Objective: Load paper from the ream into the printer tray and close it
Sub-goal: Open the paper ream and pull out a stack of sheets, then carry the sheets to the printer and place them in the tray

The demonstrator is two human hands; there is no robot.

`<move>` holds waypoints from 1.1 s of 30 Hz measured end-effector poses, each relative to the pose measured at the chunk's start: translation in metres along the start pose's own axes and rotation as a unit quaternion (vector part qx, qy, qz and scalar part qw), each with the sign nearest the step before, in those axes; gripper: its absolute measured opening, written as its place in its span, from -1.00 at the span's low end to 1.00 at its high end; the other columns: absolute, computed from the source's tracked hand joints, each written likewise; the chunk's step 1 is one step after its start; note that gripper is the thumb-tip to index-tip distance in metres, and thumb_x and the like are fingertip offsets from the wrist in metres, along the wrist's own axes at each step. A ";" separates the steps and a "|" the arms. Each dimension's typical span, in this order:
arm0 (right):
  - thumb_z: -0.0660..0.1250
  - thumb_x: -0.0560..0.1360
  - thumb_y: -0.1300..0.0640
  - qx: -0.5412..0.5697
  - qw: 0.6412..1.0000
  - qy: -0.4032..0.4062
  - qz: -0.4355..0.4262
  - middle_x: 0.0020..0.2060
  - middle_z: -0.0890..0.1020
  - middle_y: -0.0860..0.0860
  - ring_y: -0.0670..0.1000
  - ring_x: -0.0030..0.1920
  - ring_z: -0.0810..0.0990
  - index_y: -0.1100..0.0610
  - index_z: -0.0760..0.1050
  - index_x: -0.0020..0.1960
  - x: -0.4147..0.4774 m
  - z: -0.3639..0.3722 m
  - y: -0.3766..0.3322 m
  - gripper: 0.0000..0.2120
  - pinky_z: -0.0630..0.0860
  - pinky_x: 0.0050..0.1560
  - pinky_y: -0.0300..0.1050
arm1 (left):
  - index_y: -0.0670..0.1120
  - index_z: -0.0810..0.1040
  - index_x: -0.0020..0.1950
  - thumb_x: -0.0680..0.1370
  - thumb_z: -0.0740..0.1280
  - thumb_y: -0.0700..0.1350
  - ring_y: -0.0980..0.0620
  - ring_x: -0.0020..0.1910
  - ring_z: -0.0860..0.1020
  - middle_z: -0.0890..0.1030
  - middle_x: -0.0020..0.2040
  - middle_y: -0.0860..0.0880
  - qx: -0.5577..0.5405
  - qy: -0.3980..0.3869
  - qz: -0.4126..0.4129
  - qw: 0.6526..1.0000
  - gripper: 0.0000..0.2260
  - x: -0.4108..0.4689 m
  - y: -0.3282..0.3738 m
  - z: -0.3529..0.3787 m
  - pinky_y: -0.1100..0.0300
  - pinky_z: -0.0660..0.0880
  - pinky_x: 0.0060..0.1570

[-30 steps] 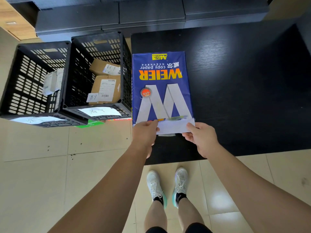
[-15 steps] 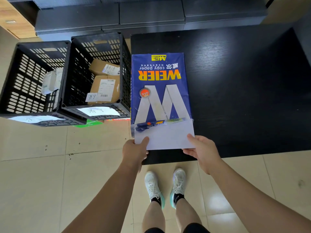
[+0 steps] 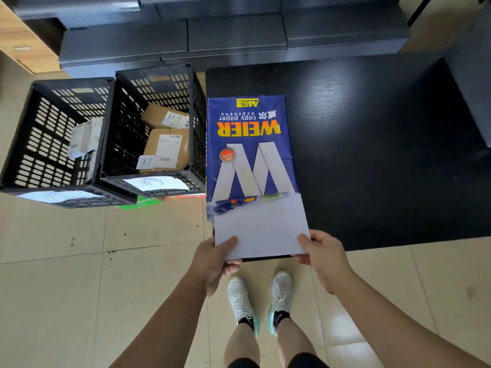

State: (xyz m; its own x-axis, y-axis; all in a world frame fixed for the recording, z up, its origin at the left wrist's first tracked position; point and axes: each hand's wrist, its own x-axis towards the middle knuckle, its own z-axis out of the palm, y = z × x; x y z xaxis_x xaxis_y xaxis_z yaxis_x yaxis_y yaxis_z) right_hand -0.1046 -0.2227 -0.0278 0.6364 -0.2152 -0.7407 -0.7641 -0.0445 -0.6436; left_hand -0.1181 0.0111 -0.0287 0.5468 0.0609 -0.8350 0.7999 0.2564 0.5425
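Observation:
A blue "WEIER" copy-paper ream [image 3: 249, 144] lies on a low black table [image 3: 372, 155], its torn near end facing me. A stack of white paper [image 3: 261, 227] sticks out of that open end, reaching past the table's front edge. My left hand [image 3: 215, 261] grips the stack's near left corner, thumb on top. My right hand [image 3: 322, 254] grips the near right corner the same way. No printer tray can be made out in this view.
Two black slotted crates [image 3: 111, 134] stand on the tiled floor left of the table, holding cardboard parcels [image 3: 166, 150] and labelled with paper slips. Dark cabinets [image 3: 233, 35] run along the back. My feet in white shoes [image 3: 259, 301] stand just before the table's edge.
The white stack has slid further out of the ream toward me, both hands drawing back with it. At first only a narrow strip showed; now about a third is exposed.

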 end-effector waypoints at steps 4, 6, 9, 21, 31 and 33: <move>0.32 0.56 0.24 -0.018 1.000 0.007 -0.010 -0.22 0.76 0.07 0.11 -0.26 0.70 0.16 0.65 -0.05 -0.021 -0.007 0.006 -0.87 0.68 -0.15 0.06 | -0.25 0.60 0.10 0.60 0.33 -0.22 -0.05 -0.40 0.55 0.62 -0.32 -0.16 0.052 -0.026 0.001 0.998 -0.86 -0.019 -0.006 -0.005 0.13 0.51 -0.35; 0.31 0.55 0.25 -0.024 0.999 0.011 -0.017 -0.23 0.75 0.10 0.15 -0.28 0.71 0.15 0.66 -0.10 -0.033 -0.009 0.009 -0.85 0.66 -0.11 0.13 | -0.24 0.61 0.11 0.60 0.34 -0.22 -0.06 -0.39 0.57 0.64 -0.29 -0.18 0.072 -0.031 0.008 0.997 -0.85 -0.030 -0.009 -0.007 0.13 0.54 -0.36; 0.31 0.54 0.24 -0.023 0.999 0.023 -0.016 -0.24 0.75 0.10 0.15 -0.33 0.70 0.14 0.67 -0.11 -0.052 -0.013 0.017 -0.83 0.66 -0.11 0.13 | -0.23 0.62 0.10 0.60 0.34 -0.20 -0.06 -0.37 0.59 0.64 -0.30 -0.18 0.099 -0.035 0.017 0.994 -0.86 -0.046 -0.018 -0.009 0.17 0.56 -0.37; 0.30 0.57 0.21 -0.025 0.998 0.030 -0.040 -0.32 0.74 0.04 0.09 -0.39 0.67 0.10 0.67 -0.08 -0.124 -0.042 0.055 -0.83 0.65 -0.02 0.23 | -0.25 0.59 0.13 0.60 0.32 -0.23 -0.10 -0.37 0.59 0.66 -0.30 -0.20 0.126 -0.039 0.047 0.990 -0.85 -0.121 -0.062 -0.008 0.14 0.58 -0.32; 0.28 0.57 0.19 0.002 0.996 0.031 -0.082 -0.25 0.74 0.03 0.07 -0.37 0.71 0.10 0.67 -0.10 -0.196 -0.100 0.081 -0.81 0.64 0.02 0.24 | -0.23 0.59 0.08 0.60 0.27 -0.29 -0.10 -0.37 0.52 0.60 -0.26 -0.20 0.115 -0.040 0.092 0.988 -0.88 -0.201 -0.099 0.031 0.07 0.52 -0.28; 0.28 0.57 0.19 0.016 0.995 0.041 -0.085 -0.23 0.74 0.03 0.06 -0.38 0.71 0.09 0.67 -0.10 -0.210 -0.113 0.087 -0.80 0.63 0.04 0.24 | -0.22 0.59 0.08 0.59 0.27 -0.30 -0.12 -0.34 0.51 0.60 -0.25 -0.21 0.128 -0.049 0.101 0.985 -0.87 -0.212 -0.103 0.041 0.02 0.50 -0.23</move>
State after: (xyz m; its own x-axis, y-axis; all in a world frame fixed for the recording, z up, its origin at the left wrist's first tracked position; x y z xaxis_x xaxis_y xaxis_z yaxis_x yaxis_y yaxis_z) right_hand -0.3163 -0.2919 0.0935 0.7445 -0.2870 -0.6028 -0.6413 -0.0566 -0.7652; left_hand -0.3062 -0.0673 0.0965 0.7128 -0.0116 -0.7013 0.7013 -0.0031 0.7128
